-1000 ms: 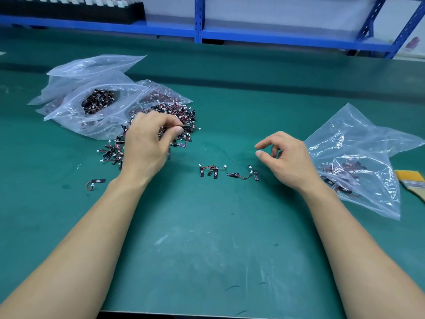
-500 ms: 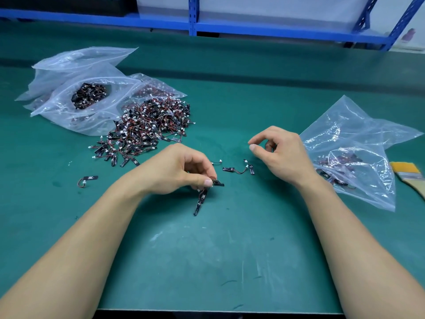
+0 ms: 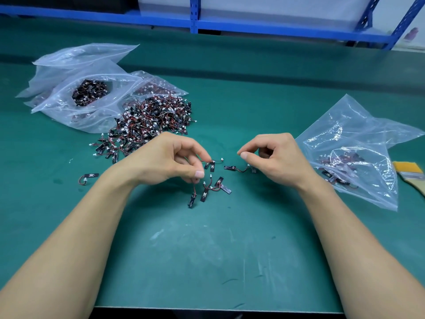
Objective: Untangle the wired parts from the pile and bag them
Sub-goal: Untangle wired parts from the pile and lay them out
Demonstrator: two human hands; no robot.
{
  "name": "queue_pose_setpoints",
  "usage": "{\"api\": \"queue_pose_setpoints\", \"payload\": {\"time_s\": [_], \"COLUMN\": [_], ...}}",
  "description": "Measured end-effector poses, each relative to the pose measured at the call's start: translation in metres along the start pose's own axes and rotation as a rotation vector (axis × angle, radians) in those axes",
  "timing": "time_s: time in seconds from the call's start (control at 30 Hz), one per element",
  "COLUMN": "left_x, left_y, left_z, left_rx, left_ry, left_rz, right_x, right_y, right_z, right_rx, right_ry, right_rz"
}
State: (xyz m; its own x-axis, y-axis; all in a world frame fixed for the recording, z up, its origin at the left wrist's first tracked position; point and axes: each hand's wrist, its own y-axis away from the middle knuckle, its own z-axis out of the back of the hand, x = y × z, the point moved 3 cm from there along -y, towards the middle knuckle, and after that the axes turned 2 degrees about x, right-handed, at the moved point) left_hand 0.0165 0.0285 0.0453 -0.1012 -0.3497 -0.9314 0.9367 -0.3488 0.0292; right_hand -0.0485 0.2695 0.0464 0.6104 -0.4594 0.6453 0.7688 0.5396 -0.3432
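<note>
Green mat [image 3: 207,249] — parts pile [image 3: 156,118], clear bags [image 3: 345,143] (both sides), brush [image 3: 409,171].

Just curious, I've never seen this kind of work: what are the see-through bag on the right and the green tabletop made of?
Bag: thin, clear, glossy plastic film, judging by its crinkles and glare.
Tabletop: looks like a matte, rubbery mat with pale scuffs, though I can't be sure.
</note>
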Motion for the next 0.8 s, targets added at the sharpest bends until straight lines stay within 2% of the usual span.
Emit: {"api": "queue_pose_setpoints", "payload": {"time_s": [0.2, 0.37, 0.43, 0.53, 0.67, 0.73, 0.8], "left_x": [0.010, 0.011, 0.010, 0.011, 0.018, 0.022, 0.027], "left_y": [-0.001, -0.005, -0.005, -0.004, -0.001, -0.002, -0.006], "left_z": [0.007, 0.008, 0.011, 0.019, 0.034, 0.038, 0.038], "left_rx": [-0.028, -0.118, -0.187, -0.385, -0.676, -0.719, -0.668], "left_ry": [-0.149, -0.421, -0.490, -0.532, -0.704, -0.844, -0.973], "left_rz": [0.068, 0.035, -0.010, -0.039, 0.036, 0.102, 0.194], "right_x": [0.011, 0.022, 0.025, 0.029, 0.029, 0.030, 0.031], "right_y": [0.002, 0.003, 0.004, 0.006, 0.007, 0.007, 0.007], "right_z": [-0.015, -0.032, -0.037, -0.041, -0.042, -0.043, -0.043], "right_rx": [0.164, 0.314, 0.350, 0.361, 0.369, 0.367, 0.373], "right_ry": [0.087, 0.218, 0.222, 0.222, 0.206, 0.198, 0.199], "right_rz": [0.073, 0.119, 0.128, 0.141, 0.125, 0.122, 0.120]}}
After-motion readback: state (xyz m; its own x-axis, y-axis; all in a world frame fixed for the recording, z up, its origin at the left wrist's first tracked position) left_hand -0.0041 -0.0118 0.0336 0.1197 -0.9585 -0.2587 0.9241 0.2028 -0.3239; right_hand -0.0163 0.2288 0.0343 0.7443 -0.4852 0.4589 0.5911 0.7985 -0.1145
